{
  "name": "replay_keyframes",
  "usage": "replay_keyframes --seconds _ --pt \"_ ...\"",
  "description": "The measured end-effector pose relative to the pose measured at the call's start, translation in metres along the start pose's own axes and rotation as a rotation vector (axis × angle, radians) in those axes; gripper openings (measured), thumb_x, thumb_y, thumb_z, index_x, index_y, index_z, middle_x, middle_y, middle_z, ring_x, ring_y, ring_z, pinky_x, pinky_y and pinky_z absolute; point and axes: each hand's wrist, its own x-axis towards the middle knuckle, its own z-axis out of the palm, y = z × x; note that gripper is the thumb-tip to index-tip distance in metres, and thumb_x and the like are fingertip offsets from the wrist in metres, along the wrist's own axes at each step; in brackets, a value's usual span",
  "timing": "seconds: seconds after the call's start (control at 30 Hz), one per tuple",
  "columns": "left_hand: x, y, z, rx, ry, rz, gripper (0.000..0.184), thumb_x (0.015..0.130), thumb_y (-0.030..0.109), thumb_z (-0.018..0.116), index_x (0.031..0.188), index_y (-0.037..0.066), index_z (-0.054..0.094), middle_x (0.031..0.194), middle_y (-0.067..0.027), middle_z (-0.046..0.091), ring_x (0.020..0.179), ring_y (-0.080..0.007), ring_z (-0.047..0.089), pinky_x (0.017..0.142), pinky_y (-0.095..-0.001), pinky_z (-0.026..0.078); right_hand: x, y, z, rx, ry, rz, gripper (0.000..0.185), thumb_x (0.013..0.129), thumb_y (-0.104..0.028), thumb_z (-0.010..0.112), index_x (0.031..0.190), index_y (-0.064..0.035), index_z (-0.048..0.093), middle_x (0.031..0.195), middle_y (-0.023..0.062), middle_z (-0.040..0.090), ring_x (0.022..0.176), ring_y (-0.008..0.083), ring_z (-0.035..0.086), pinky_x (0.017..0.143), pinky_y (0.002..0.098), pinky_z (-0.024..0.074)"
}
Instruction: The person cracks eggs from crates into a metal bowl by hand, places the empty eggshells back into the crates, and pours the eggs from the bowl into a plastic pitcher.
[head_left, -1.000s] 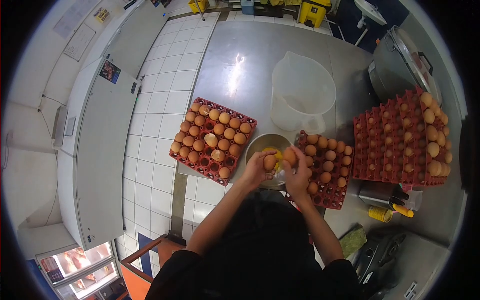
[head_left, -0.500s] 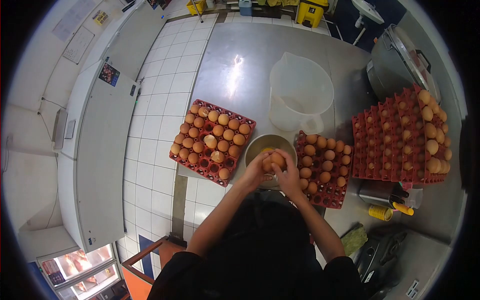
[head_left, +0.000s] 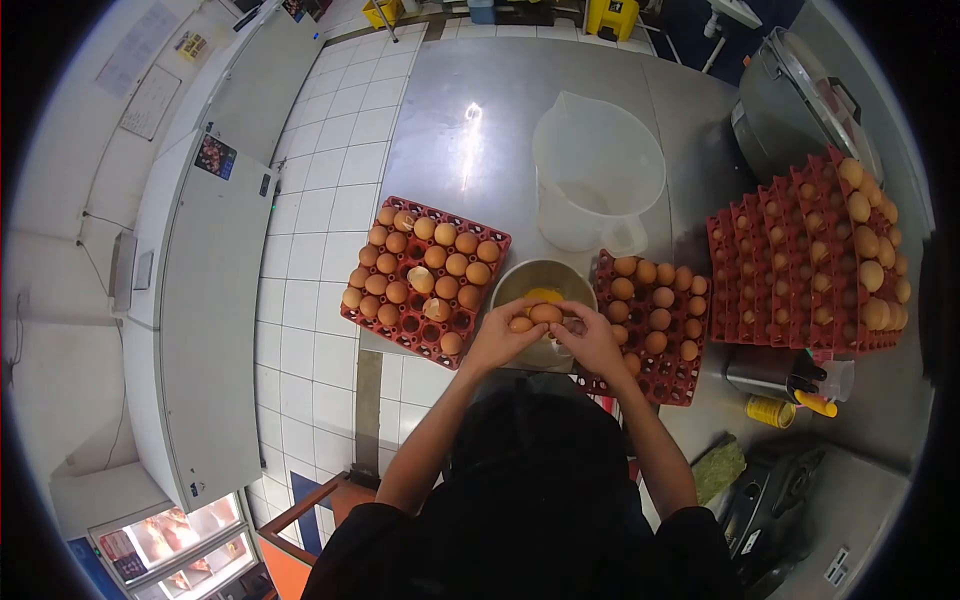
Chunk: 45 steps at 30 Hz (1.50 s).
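Above a metal bowl (head_left: 505,282), both hands come together around brown eggs. My left hand (head_left: 499,338) is closed, with a brown egg (head_left: 521,324) at its fingers. A second brown egg (head_left: 546,313) lies between the fingertips of both hands, and my right hand (head_left: 594,343) is closed on its right side. Whether these two are whole eggs or shell halves I cannot tell. Yellow yolk (head_left: 543,295) shows inside the bowl. Left of the bowl is a red egg tray (head_left: 465,322) with eggs and broken shells; on the right is another partly filled red tray (head_left: 660,385).
A translucent plastic pitcher (head_left: 600,150) stands behind the bowl on the steel table (head_left: 440,120). Stacked egg trays (head_left: 780,270) lean at the right, near a large pot (head_left: 785,120). A yellow can (head_left: 770,411), a green cloth (head_left: 720,468) and a black stove (head_left: 770,500) are nearer me.
The hands have shifted slightly downward and apart, uncovering more yolk in the bowl. Two egg shapes now show side by side at the fingers. The view has tilted a little.
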Motion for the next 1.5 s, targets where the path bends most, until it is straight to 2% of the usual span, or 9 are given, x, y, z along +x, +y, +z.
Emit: replay_keyframes --seconds 0.37,0.47,0.77,1.0,1.07,1.2,1.27,1.37,1.5 --pt "0.001 0.001 0.015 0.111 0.234 0.005 0.051 0.086 0.030 0.079 0.129 0.002 0.072 0.109 -0.0218 0.079 0.102 -0.0302 0.078 0.089 -0.0384 0.061 0.007 0.004 0.008 -0.182 0.106 -0.130 0.042 0.090 -0.007 0.077 0.132 -0.0017 0.073 0.107 0.0110 0.080 0.088 0.0140 0.077 0.080 0.0279 0.0616" --pt "0.002 -0.005 0.014 0.169 0.233 -0.006 0.049 0.088 0.020 0.079 0.132 -0.002 0.071 0.114 -0.0178 0.079 0.106 -0.0197 0.075 0.093 -0.0332 0.059 0.010 0.011 0.007 -0.148 0.088 -0.107 0.043 0.090 -0.007 0.077 0.133 -0.0024 0.073 0.108 0.0114 0.080 0.089 0.0136 0.077 0.080 0.0272 0.0614" --pt "0.006 -0.003 -0.005 0.125 0.075 -0.058 0.052 0.091 0.022 0.075 0.138 0.001 0.069 0.117 -0.0171 0.079 0.106 -0.0150 0.073 0.093 -0.0317 0.058 0.013 0.001 -0.010 -0.217 0.011 -0.051 0.045 0.090 -0.007 0.076 0.135 -0.0031 0.072 0.111 0.0096 0.080 0.091 0.0110 0.075 0.082 0.0265 0.0609" --pt "0.006 0.022 -0.029 0.565 -0.015 0.126 0.051 0.088 0.024 0.073 0.137 0.008 0.071 0.111 -0.0189 0.079 0.097 -0.0321 0.077 0.087 -0.0404 0.061 0.013 -0.035 -0.029 -0.901 -0.142 -0.475 0.044 0.085 -0.002 0.073 0.128 -0.0060 0.070 0.125 0.0115 0.072 0.102 0.0321 0.074 0.087 0.0370 0.0618" --pt "0.004 0.028 -0.031 0.672 0.164 0.124 0.051 0.088 0.026 0.073 0.137 0.014 0.071 0.105 -0.0204 0.077 0.095 -0.0402 0.073 0.083 -0.0459 0.061 0.015 -0.035 -0.035 -1.101 -0.133 -0.546 0.044 0.084 -0.001 0.072 0.127 -0.0063 0.069 0.127 0.0124 0.070 0.104 0.0366 0.072 0.086 0.0390 0.0618" --pt "0.006 0.010 -0.030 0.771 0.259 0.188 0.051 0.093 0.031 0.072 0.139 0.010 0.068 0.099 -0.0134 0.079 0.087 -0.0314 0.076 0.076 -0.0418 0.061 -0.001 -0.053 -0.037 -0.880 -0.002 -0.449 0.046 0.088 -0.003 0.073 0.133 -0.0057 0.068 0.127 0.0138 0.069 0.108 0.0310 0.072 0.091 0.0363 0.0613" --pt "0.010 -0.026 -0.025 -0.013 0.028 -0.010 0.050 0.098 0.034 0.070 0.137 0.003 0.068 0.097 -0.0055 0.078 0.082 -0.0193 0.075 0.067 -0.0340 0.058 -0.006 -0.056 -0.029 -0.635 0.031 -0.398 0.046 0.090 -0.004 0.074 0.135 -0.0058 0.067 0.128 0.0134 0.069 0.109 0.0276 0.073 0.093 0.0356 0.0609" --pt "-0.001 0.007 -0.009 -0.511 -0.138 -0.438 0.038 0.102 0.033 0.069 0.127 0.004 0.071 0.097 -0.0036 0.075 0.080 -0.0115 0.069 0.068 -0.0277 0.056 -0.013 -0.044 -0.010 -0.251 0.010 -0.156 0.046 0.093 -0.008 0.076 0.138 -0.0055 0.066 0.130 0.0113 0.069 0.110 0.0197 0.072 0.095 0.0342 0.0597" --pt "-0.006 -0.019 -0.009 -0.705 -0.235 -0.522 0.036 0.102 0.039 0.069 0.116 0.006 0.071 0.090 -0.0020 0.070 0.071 -0.0108 0.064 0.058 -0.0261 0.051 -0.022 -0.040 0.016 -0.252 -0.011 -0.110 0.056 0.091 -0.010 0.081 0.144 -0.0080 0.062 0.128 0.0096 0.070 0.108 0.0170 0.072 0.093 0.0325 0.0591"
